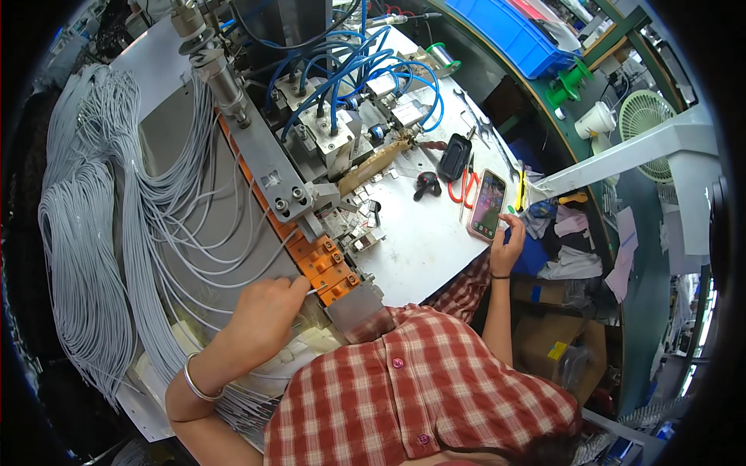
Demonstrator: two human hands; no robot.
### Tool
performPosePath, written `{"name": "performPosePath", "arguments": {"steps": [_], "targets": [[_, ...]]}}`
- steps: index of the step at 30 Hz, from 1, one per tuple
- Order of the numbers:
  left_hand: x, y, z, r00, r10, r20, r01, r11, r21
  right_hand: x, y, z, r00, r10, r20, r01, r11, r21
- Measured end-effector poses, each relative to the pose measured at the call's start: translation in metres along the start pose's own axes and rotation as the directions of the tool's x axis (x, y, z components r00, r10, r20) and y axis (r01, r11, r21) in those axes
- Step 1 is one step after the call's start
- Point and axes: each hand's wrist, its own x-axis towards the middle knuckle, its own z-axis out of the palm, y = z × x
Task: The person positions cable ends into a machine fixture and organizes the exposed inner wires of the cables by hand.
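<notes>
So we've got our left hand (268, 314) pinching a pale cable (316, 290), tip at the orange blocks (318, 262); our right hand (507, 247) is loose, fingers at the phone (488, 203) on the white table (420, 264).

On the white worktop (423, 268) I see red-handled scissors (471, 183) beside a black case (454, 160), with a wrench (500, 147) nearby. Beyond it I make out a blue bin (522, 39), a green spool (569, 83), a white cup (596, 121) and a fan (647, 128).

Left fingers (298, 289) partly hide a thin cable (316, 290); the top edge crops a blue bin (509, 39).
</notes>
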Motion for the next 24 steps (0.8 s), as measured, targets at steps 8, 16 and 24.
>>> {"name": "performPosePath", "arguments": {"steps": [8, 16, 24], "targets": [[-0.004, 0.002, -0.001, 1.000, -0.015, -0.001, 0.015, 1.000, -0.012, 0.000, 0.000, 0.001, 0.997, 0.075, 0.007, -0.075, 0.982, 0.175], [-0.001, -0.001, 0.000, 1.000, -0.004, 0.008, 0.005, 0.999, -0.035, -0.007, -0.002, -0.009, 0.966, -0.259, 0.021, 0.260, 0.960, -0.104], [-0.004, -0.001, -0.001, 1.000, 0.009, -0.002, -0.009, 0.999, -0.036, -0.003, -0.022, -0.004, 0.986, -0.101, -0.134, 0.110, 0.992, 0.064]]}}
